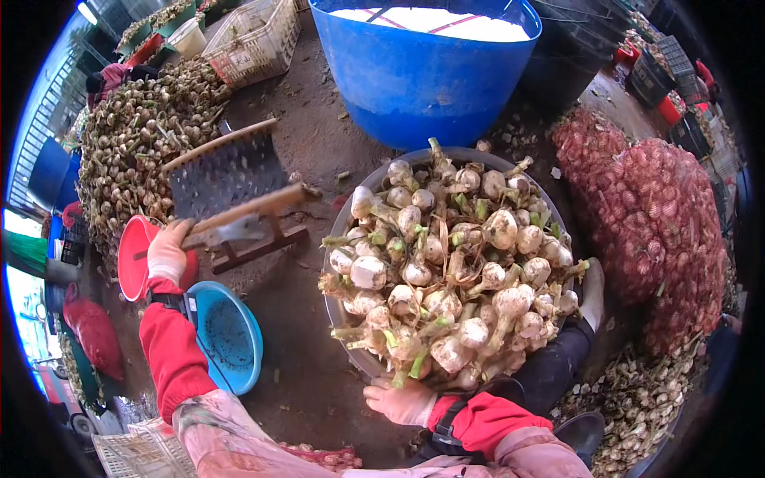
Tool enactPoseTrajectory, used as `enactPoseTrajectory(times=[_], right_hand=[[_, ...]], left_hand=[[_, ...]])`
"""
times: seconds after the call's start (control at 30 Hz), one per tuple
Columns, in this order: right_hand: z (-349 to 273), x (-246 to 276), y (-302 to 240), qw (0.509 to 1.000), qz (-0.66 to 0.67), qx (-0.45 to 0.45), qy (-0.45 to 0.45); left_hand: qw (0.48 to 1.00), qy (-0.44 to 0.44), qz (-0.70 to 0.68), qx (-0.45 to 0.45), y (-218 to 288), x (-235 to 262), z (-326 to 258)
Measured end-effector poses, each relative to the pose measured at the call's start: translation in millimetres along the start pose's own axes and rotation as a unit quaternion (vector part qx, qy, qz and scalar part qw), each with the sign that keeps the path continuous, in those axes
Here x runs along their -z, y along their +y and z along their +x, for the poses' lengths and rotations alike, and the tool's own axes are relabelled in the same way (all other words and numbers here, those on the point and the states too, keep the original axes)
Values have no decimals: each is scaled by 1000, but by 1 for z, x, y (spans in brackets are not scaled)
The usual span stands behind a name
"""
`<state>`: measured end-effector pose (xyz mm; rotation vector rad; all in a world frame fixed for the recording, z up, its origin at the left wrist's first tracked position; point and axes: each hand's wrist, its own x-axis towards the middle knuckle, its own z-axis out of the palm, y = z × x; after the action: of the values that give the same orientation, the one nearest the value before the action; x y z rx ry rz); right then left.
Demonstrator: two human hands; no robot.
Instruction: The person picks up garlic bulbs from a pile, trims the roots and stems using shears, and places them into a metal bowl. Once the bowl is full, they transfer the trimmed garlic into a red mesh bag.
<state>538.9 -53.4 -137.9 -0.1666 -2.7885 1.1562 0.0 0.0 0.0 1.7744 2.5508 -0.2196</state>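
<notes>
My left hand (pixel 167 253), in a thin pale glove, is closed round the wooden frame of a low stool (pixel 231 179). The stool is tilted, its dark, speckled seat facing up between wooden rails. In front of me stands a wide grey basin (pixel 362 361) heaped with garlic bulbs (pixel 446 275), some with green stem stubs. My right hand (pixel 398 402), also gloved, is at the basin's near edge, its fingers bent against the rim; the fingertips are partly hidden. Beneath my left forearm are a red bucket (pixel 131 259) and a light blue basin (pixel 256 334) with dirt inside.
Beyond the basin stands a big blue tub (pixel 430 80). Red net sacks of garlic (pixel 661 223) are at the right, with loose garlic (pixel 637 398) below. A large garlic pile (pixel 135 151) lies far left, beside a white crate (pixel 259 48). Another person (pixel 111 80) is behind the pile.
</notes>
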Motion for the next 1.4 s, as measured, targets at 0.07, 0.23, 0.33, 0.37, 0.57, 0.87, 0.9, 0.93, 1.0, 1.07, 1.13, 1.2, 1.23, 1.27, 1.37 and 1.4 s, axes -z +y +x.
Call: enactPoseTrajectory(times=[0.07, 0.23, 0.33, 0.37, 0.57, 0.87, 0.9, 0.93, 1.0, 1.07, 1.13, 1.2, 1.23, 1.27, 1.37, 1.4], right_hand=[[-6, -2, 4, 1000, 20, -5, -8], [6, -12, -2, 1000, 19, 6, 19], [3, -11, -1, 1000, 27, -6, 10], [6, -6, -3, 1000, 21, -3, -8], [6, -12, -3, 999, 48, -8, 15], [11, -5, -11, 998, 28, 41, 47], [9, -4, -7, 998, 28, 40, 43], [6, -3, -2, 999, 21, 21, 17], [4, -4, 5, 1000, 17, 2, -12], [5, -3, 4, 998, 53, -12, 8], [6, -3, 3, 998, 62, -1, 13], [4, 2, 8, 998, 56, -3, 15], [6, 3, 3, 997, 71, -17, -12], [8, 4, -1, 995, 84, -35, -39], [15, -4, -14, 999, 32, -3, -44], [21, 7, -10, 999, 3, 31, -18]], left_hand=[[998, 42, 24, 50, -4, -15, -13], [935, 242, 187, 177, -7, -29, -63], [815, 299, -443, 224, 51, -65, -76], [627, 297, -708, 132, 60, -84, -73], [842, 133, -522, 19, 211, -113, 21], [955, -107, -145, 236, 151, -187, 167], [954, -108, -148, 237, 151, -186, 165], [964, -105, -176, 168, 154, -181, 159], [961, -80, -257, 64, 154, -165, 130], [924, -17, -375, 65, 150, -154, 81], [809, 114, -565, 114, 156, -150, 53], [829, 81, -538, 132, 183, -134, 64], [852, 47, -499, 151, 181, -121, 69], [827, 69, -533, 165, 179, -144, 85], [830, 26, -530, 172, 160, -189, 142], [824, 24, -543, 156, 177, -189, 160]])
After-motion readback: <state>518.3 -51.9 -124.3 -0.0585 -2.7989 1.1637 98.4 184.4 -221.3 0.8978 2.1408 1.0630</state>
